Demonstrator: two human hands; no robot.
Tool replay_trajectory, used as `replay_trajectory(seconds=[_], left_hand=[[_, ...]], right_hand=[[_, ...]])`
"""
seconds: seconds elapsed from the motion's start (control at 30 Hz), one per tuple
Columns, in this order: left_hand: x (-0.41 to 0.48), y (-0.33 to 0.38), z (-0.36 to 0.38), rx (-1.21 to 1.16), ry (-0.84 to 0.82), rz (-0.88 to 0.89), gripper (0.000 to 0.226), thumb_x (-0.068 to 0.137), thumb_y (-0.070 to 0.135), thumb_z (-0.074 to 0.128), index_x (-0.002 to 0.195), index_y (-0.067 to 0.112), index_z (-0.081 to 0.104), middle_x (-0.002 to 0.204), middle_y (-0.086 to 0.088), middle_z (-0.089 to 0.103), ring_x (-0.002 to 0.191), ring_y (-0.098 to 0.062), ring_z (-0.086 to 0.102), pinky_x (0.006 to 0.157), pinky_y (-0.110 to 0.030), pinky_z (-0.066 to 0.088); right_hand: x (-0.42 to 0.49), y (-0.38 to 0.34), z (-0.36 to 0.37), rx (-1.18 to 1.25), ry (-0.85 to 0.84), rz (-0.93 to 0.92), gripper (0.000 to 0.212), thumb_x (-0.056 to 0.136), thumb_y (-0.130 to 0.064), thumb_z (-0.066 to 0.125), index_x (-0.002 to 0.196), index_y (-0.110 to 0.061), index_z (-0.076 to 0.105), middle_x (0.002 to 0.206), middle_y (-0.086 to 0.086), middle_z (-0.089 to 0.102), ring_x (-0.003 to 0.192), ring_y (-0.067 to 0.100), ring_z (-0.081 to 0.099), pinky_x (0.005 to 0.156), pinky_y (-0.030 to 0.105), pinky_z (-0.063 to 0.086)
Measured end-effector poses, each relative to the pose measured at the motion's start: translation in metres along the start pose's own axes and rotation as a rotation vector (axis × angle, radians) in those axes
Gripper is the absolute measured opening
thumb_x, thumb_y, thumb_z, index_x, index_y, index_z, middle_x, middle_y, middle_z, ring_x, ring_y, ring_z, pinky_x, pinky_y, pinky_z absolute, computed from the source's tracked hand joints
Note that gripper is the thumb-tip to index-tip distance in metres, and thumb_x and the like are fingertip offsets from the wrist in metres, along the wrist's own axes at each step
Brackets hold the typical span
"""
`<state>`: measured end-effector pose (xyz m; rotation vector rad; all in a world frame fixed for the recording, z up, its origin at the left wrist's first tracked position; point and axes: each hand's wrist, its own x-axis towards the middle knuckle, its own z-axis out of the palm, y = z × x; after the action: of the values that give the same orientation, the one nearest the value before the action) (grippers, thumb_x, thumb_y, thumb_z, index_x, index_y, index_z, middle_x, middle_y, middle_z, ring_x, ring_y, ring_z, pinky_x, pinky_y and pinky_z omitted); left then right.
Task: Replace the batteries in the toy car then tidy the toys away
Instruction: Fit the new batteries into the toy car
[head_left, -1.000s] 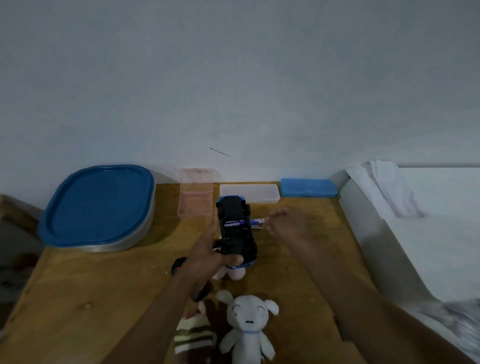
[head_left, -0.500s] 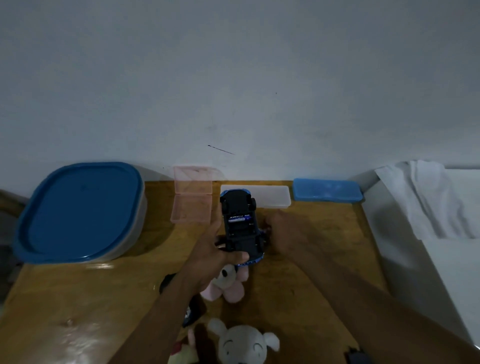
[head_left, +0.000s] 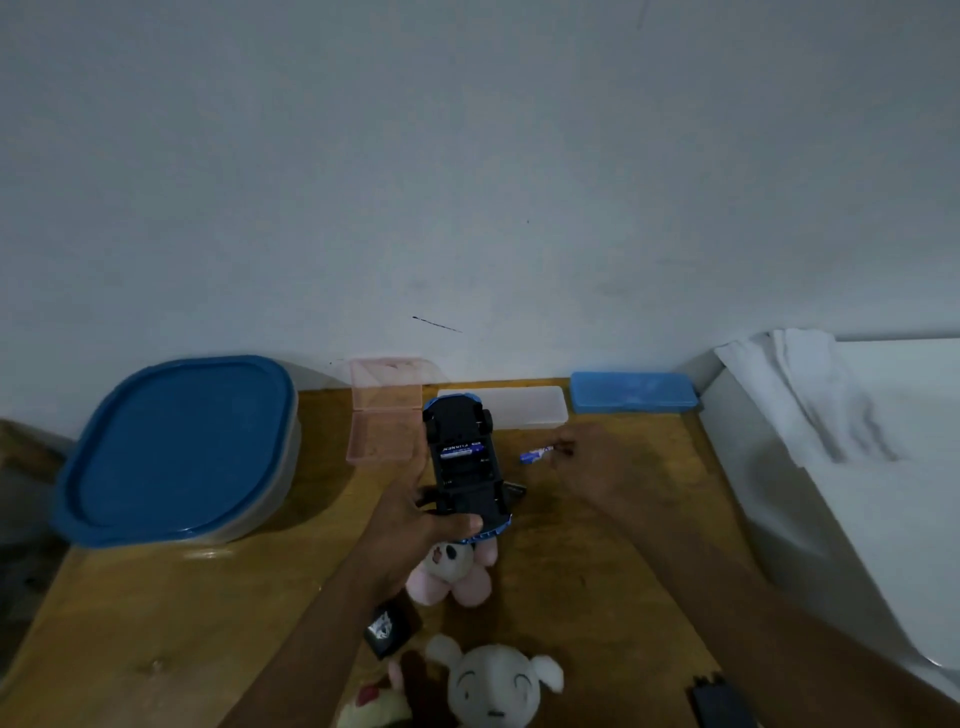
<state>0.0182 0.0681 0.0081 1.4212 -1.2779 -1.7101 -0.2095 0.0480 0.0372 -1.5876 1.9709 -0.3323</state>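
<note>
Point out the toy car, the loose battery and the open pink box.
toy car (head_left: 467, 493): head view, on its black underside.
loose battery (head_left: 535, 455): head view, on its blue-and-white wrapper.
open pink box (head_left: 382, 440): head view, on the tray floor.

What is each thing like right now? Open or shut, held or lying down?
Car: upside down, battery bay open, held by left hand.
Fitted battery: sitting in the car's bay.
Loose battery: pinched by right hand.
Tub: lid on.
Pink box: open, lid up.
Blue case: shut.
White plush: lying face up.
</note>
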Motion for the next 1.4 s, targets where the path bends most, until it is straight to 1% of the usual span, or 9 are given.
replay_trajectory(seconds=[0.1, 0.2, 0.43, 0.53, 0.83, 0.9, 1.0, 1.23, 1.4], left_hand=[[-0.015, 0.004, 0.000, -0.006, -0.034, 0.045, 0.090, 0.065, 0.002, 0.084, 0.137, 0.039, 0.043, 0.114, -0.002, 0.071, 0.109, -0.021, 0.065, 0.087, -0.046, 0.057], [-0.028, 0.008, 0.005, -0.023, -0.064, 0.088, 0.092, 0.068, -0.005, 0.081, 0.135, 0.044, 0.042, 0.115, -0.002, 0.070, 0.107, -0.021, 0.066, 0.085, -0.045, 0.058], [-0.051, 0.008, 0.020, -0.063, -0.196, 0.091, 0.117, 0.066, -0.002, 0.084, 0.144, 0.057, 0.021, 0.120, -0.008, 0.067, 0.113, -0.023, 0.063, 0.094, -0.047, 0.054], [-0.063, 0.010, 0.024, -0.019, -0.220, 0.083, 0.119, 0.067, -0.002, 0.084, 0.147, 0.054, 0.016, 0.119, -0.007, 0.066, 0.113, -0.020, 0.061, 0.093, -0.042, 0.055], [-0.077, 0.040, 0.031, -0.018, -0.204, 0.151, 0.107, 0.072, -0.014, 0.073, 0.138, 0.054, 0.024, 0.102, 0.000, 0.074, 0.093, -0.010, 0.071, 0.072, -0.024, 0.058], [-0.075, 0.048, 0.035, -0.014, -0.196, 0.157, 0.108, 0.072, -0.014, 0.073, 0.142, 0.051, 0.023, 0.095, 0.006, 0.076, 0.092, -0.010, 0.072, 0.078, -0.030, 0.059], [-0.070, 0.056, 0.044, -0.014, -0.201, 0.144, 0.110, 0.070, -0.013, 0.075, 0.146, 0.049, 0.024, 0.099, 0.003, 0.076, 0.099, -0.018, 0.070, 0.092, -0.044, 0.055], [-0.068, 0.062, 0.062, -0.088, -0.156, 0.111, 0.092, 0.072, -0.017, 0.072, 0.113, 0.060, 0.044, 0.111, -0.011, 0.071, 0.106, -0.030, 0.067, 0.090, -0.046, 0.056], [-0.066, 0.065, 0.059, -0.127, -0.134, 0.101, 0.092, 0.073, -0.019, 0.069, 0.114, 0.059, 0.044, 0.109, -0.007, 0.073, 0.102, -0.026, 0.070, 0.084, -0.040, 0.059]], right_hand=[[-0.024, 0.003, -0.009, 0.183, 0.097, 0.051, 0.021, 0.089, -0.021, 0.066, 0.109, -0.020, 0.068, 0.104, -0.003, 0.068, 0.085, 0.004, 0.056, 0.063, 0.011, 0.038], [-0.050, 0.005, -0.014, 0.283, 0.194, 0.062, 0.013, 0.081, -0.027, 0.075, 0.092, -0.028, 0.068, 0.094, -0.007, 0.070, 0.086, 0.006, 0.063, 0.075, 0.020, 0.053], [-0.115, -0.001, -0.020, 0.459, 0.329, 0.005, 0.018, 0.085, -0.024, 0.071, 0.102, -0.028, 0.073, 0.102, -0.014, 0.071, 0.094, -0.002, 0.064, 0.084, 0.015, 0.051], [-0.131, -0.003, -0.018, 0.470, 0.375, 0.001, 0.015, 0.085, -0.022, 0.071, 0.098, -0.028, 0.070, 0.096, -0.015, 0.070, 0.087, -0.006, 0.064, 0.073, 0.007, 0.048], [-0.118, -0.015, -0.038, 0.511, 0.386, -0.165, 0.014, 0.087, -0.014, 0.068, 0.101, -0.016, 0.071, 0.093, -0.007, 0.072, 0.083, -0.003, 0.066, 0.069, 0.005, 0.049], [-0.112, -0.021, -0.048, 0.529, 0.369, -0.228, 0.014, 0.085, -0.012, 0.071, 0.099, -0.015, 0.072, 0.090, -0.007, 0.072, 0.079, -0.004, 0.066, 0.072, 0.009, 0.053], [-0.099, -0.030, -0.060, 0.483, 0.316, -0.336, 0.011, 0.084, -0.010, 0.072, 0.093, -0.016, 0.071, 0.088, -0.006, 0.073, 0.082, 0.003, 0.069, 0.076, 0.017, 0.056], [-0.083, -0.050, -0.063, 0.092, 0.229, -0.631, 0.015, 0.085, -0.012, 0.069, 0.099, -0.011, 0.075, 0.098, 0.003, 0.074, 0.086, 0.013, 0.068, 0.082, 0.014, 0.051], [-0.082, -0.054, -0.062, -0.134, 0.105, -0.701, 0.022, 0.091, -0.018, 0.062, 0.110, -0.016, 0.071, 0.109, 0.003, 0.072, 0.097, 0.016, 0.067, 0.093, 0.027, 0.051]])
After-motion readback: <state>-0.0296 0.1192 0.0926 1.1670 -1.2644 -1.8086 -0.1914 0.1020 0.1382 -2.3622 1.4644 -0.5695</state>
